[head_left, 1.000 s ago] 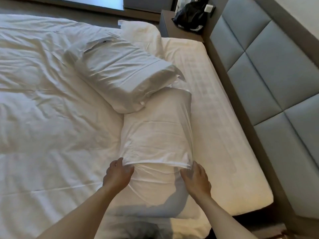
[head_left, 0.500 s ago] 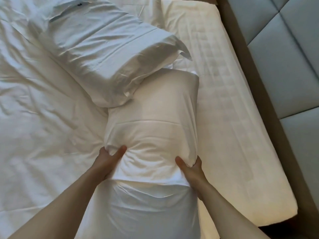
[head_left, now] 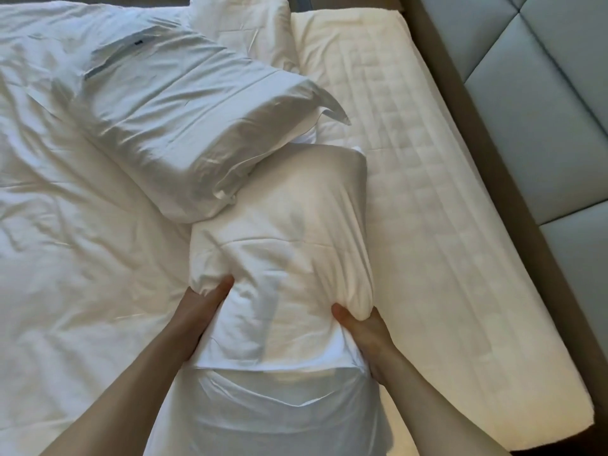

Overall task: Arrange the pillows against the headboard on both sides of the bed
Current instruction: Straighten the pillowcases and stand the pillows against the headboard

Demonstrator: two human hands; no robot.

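A white pillow [head_left: 283, 245] lies lengthwise in front of me on the bed. My left hand [head_left: 200, 301] grips its near left corner and my right hand [head_left: 358, 327] grips its near right corner, fingers tucked under the fabric. A second white pillow [head_left: 184, 120] lies tilted across its far end, overlapping it. A third white pillow [head_left: 243, 24] shows partly at the top. The grey padded headboard [head_left: 539, 103] runs along the right side, apart from all pillows.
A rumpled white duvet [head_left: 72, 258] covers the left of the bed. A bare strip of quilted mattress [head_left: 434, 199] lies between the pillows and the brown bed frame [head_left: 500, 205] below the headboard. Another white pillow [head_left: 269, 416] lies under my forearms.
My hands have slid further along the near pillow's sides and closed tighter on its corners, bunching the fabric. The view has moved in closer over the bed.
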